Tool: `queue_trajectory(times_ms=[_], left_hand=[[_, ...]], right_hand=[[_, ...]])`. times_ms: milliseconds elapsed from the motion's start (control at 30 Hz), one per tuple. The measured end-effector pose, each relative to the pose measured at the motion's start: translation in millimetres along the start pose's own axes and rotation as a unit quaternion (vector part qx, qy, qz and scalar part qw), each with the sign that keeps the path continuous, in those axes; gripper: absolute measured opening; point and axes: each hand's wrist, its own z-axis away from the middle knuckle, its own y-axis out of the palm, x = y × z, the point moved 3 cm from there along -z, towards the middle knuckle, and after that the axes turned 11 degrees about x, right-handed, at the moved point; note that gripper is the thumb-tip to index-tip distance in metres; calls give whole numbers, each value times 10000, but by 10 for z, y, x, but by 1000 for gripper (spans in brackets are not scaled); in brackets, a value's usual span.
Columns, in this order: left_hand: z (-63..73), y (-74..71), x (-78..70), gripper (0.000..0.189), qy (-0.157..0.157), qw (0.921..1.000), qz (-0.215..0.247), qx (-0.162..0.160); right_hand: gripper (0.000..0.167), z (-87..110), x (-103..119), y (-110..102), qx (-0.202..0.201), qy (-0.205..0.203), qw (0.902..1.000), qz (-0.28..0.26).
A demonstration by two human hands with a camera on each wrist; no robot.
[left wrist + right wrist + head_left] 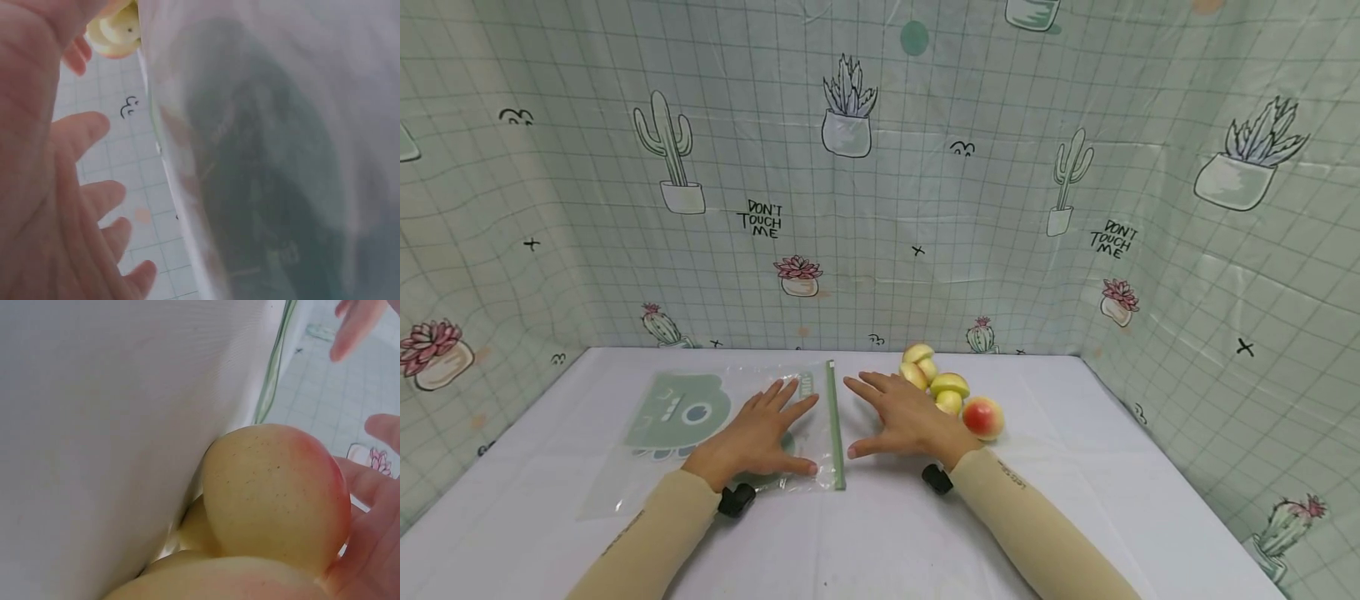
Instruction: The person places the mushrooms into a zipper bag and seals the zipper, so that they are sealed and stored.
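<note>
My left hand (758, 435) hovers over a clear zip bag (658, 417) with a green one-eyed monster print, its fingers spread and nothing in them. The bag lies flat, its green zip strip (835, 425) along the right side. To the right of that strip, my right hand (906, 414) is held palm down with fingers apart, gripping nothing. Beside its wrist sits a peach (983, 418) with a red blush; yellow-green mushroom-shaped pieces (951, 385) stand behind the hand, partly hidden by it. In the right wrist view, a speckled peach (275, 494) overlaps the palm.
A white cloth covers the table (880, 542). Behind and on both sides hangs a checked curtain (880, 200) printed with potted cacti. Another mushroom-shaped piece (918, 353) and a second peach (913, 374) are at the back of the fruit group. Both wrists wear black straps.
</note>
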Motion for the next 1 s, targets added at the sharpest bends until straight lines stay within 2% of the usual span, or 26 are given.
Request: queue_trajectory(times_ms=[167,400,667,900,1000], left_hand=[[3,29,29,103,-176,9989,194,377],[54,56,74,104,-455,9950,385,797],[190,36,93,102,-442,9934,352,1001],[353,9,111,101,-459,9910,381,1198],[394,-1,115,101,-440,9910,351,1215]], right_hand=[[103,-26,26,7,91,-37,10000,-12],[100,-70,60,3,173,-111,9995,249],[100,-134,112,24,243,-153,9991,300],[97,-169,220,25,182,-387,9986,303],[95,-163,257,12,196,-460,9987,94]])
